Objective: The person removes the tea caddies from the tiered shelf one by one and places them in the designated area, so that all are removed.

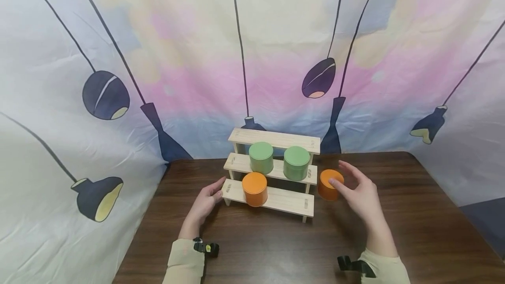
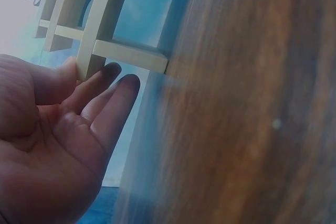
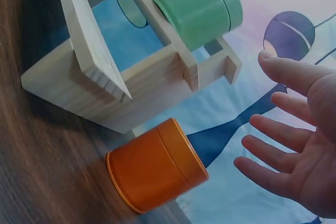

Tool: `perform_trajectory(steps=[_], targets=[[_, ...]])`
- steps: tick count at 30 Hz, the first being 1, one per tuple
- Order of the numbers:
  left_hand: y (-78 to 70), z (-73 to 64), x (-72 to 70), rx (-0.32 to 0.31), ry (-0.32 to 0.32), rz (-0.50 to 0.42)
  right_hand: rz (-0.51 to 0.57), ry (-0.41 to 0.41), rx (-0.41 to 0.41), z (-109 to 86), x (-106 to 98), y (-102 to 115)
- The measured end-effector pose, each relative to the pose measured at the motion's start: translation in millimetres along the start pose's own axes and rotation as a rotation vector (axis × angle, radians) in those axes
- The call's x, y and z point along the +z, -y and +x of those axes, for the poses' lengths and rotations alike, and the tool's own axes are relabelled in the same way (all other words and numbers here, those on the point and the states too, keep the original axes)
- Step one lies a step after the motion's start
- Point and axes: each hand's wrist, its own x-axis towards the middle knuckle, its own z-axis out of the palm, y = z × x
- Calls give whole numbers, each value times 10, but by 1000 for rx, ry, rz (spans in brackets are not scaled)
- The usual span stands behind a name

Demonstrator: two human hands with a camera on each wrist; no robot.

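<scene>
A three-step wooden display stand [image 1: 289,200] stands on the table. My left hand [image 1: 203,205] pinches the left end of its bottom step, thumb on top and fingers below, as the left wrist view shows of the thumb [image 2: 55,82] at the step's end. An orange tin [image 1: 254,193] sits on the bottom step, left of its middle. Two green tins [image 1: 261,163] share the middle step. Another orange tin [image 3: 155,166] stands upright on the table just right of the stand. Beside it my right hand [image 1: 363,196] is spread, its fingers apart from the tin in the right wrist view.
The stand's top step [image 1: 276,138] bears no tin. Dark wooden table [image 1: 268,249] extends around the stand. Behind the table hangs a cloth [image 1: 197,78] printed with dark lamps, close to its far edge.
</scene>
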Motion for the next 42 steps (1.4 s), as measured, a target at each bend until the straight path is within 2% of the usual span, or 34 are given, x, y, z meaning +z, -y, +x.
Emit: perform_trajectory(steps=[14,21,28,32,35,42], targets=[[-11,-10,6,1,-16,3,47,62,-27,-23,147,126],[-23,-9,-1,26,16,-8,88,89,-57,-28,253,154],[-29,-26,2,21,11,-10,129,114,-39,-49,311,185],[-13,-8,4,14,5,-3,148,120,-67,-56,338,200],[0,3,0,17,5,8,148,125,-93,-59,362,213],[-6,-10,2,15,4,11,132,166,-79,-79,384,250]])
